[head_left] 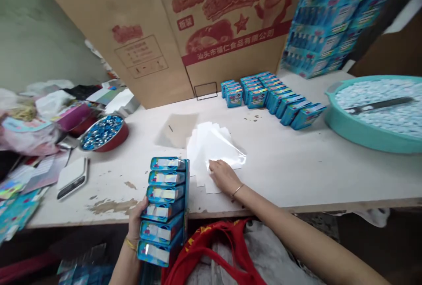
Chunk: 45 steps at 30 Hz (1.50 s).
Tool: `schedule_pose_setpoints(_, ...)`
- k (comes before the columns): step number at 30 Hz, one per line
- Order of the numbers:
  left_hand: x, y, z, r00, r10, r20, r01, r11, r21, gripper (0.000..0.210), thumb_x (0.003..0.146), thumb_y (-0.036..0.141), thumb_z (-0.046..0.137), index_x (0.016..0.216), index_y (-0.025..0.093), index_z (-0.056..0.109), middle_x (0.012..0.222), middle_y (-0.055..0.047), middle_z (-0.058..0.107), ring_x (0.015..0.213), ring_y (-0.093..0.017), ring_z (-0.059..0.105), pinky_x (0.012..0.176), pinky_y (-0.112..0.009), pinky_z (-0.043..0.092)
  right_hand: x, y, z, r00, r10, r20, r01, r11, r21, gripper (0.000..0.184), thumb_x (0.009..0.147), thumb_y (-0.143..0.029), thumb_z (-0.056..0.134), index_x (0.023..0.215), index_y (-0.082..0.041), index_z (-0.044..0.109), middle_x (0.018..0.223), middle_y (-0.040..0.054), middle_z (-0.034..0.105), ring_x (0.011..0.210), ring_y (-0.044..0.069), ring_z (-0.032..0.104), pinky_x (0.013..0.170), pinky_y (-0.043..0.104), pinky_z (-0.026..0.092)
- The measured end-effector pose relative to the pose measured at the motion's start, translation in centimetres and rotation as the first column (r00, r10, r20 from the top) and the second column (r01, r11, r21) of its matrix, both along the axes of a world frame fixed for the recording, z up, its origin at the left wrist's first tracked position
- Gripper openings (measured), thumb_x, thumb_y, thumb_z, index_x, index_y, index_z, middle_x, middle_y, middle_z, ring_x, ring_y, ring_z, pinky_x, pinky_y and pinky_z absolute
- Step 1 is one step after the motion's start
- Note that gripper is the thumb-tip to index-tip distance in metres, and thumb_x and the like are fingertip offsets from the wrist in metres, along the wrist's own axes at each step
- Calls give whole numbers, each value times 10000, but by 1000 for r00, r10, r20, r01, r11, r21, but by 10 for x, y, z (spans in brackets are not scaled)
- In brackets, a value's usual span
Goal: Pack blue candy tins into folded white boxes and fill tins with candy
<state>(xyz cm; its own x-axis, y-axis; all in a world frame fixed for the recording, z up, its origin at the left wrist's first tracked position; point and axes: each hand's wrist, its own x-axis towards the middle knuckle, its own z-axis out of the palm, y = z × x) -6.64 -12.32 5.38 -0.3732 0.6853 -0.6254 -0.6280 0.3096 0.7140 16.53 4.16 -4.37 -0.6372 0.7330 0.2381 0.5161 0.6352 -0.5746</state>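
Note:
My left hand is wrapped round a tray-like pack of several small blue boxes, held tilted over the table's front edge. Each box shows a pale strip on its end. My right hand has its fingers pinched together at the edge of a clear plastic film. The film lies over a fanned pile of white sheets on the table. Whether the fingers grip one layer or several is hidden. Just behind the pile lies a translucent sheet.
Rows of small blue boxes stand before a large cardboard carton. At right sits a turquoise basin of white pieces; behind it, stacked blue packs. On the left are a red bowl of blue-silver pieces, a white scale and clutter.

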Motion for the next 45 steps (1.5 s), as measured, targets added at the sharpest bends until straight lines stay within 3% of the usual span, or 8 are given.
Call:
schedule_pose_setpoints(3,19,-21,-10,1000,7,0,-7,999,-41,434,653,253,728,1078,174,685,904,-46,755,910,-298,703,823,-394,577,14,-4,-19,997,54,-62,-55,998,-25,220,783,-83,530,986,-159,565,1172,142,618,1149,249,539,970,427,463)
schedule_pose_setpoints(7,48,-20,-12,991,-135,-24,137,986,90,616,641,312,764,1232,217,621,1157,-62,693,1113,-322,619,914,-377,528,21,-4,-32,988,92,-125,-97,995,-34,144,858,-131,462,919,-160,589,1321,166,545,1304,252,438,1100,474,354)
schedule_pose_setpoints(14,56,15,-13,836,-535,-122,549,806,221,657,663,359,758,1279,218,580,1345,-95,567,1215,-353,532,974,-401,461,17,3,-37,965,130,-229,-153,985,-82,182,897,-178,463,872,-176,643,1188,127,650,1214,246,542,1038,457,429)
schedule_pose_setpoints(18,52,27,-27,831,-540,-133,555,819,146,641,675,334,750,1278,210,571,1325,-103,579,1125,-316,599,902,-358,489,24,10,-21,952,53,-303,-91,990,-112,192,903,-190,473,846,-192,656,1023,96,705,1015,215,641,898,381,506)
schedule_pose_setpoints(23,53,29,-24,814,-556,-168,577,809,116,625,702,305,727,1297,221,554,1290,-98,603,1112,-304,603,877,-342,494,27,15,-2,927,-84,-364,35,990,-140,166,904,-233,509,895,-194,670,1069,96,689,1042,223,603,949,401,447)
schedule_pose_setpoints(29,56,34,-16,780,-585,-223,622,765,166,670,700,329,722,1333,232,527,1358,-97,546,1218,-328,520,965,-377,447,24,10,-5,924,-52,-380,-32,977,-212,167,873,-202,560,784,-202,702,936,63,708,889,195,626,841,352,468)
schedule_pose_setpoints(36,58,40,-26,776,-598,-199,626,770,126,619,734,303,700,1323,226,529,1295,-99,590,1112,-300,594,874,-341,480,34,14,0,887,-145,-439,5,952,-305,258,905,-316,518,896,-171,731,774,43,603,691,146,564,657,276,447)
schedule_pose_setpoints(45,67,48,-16,694,-649,-311,710,688,151,718,682,358,727,1352,222,507,1361,-104,534,1254,-349,467,1001,-407,400,36,23,-9,891,-60,-450,-161,886,-435,315,873,-392,529,898,-166,747,842,55,721,770,176,662,640,258,503)
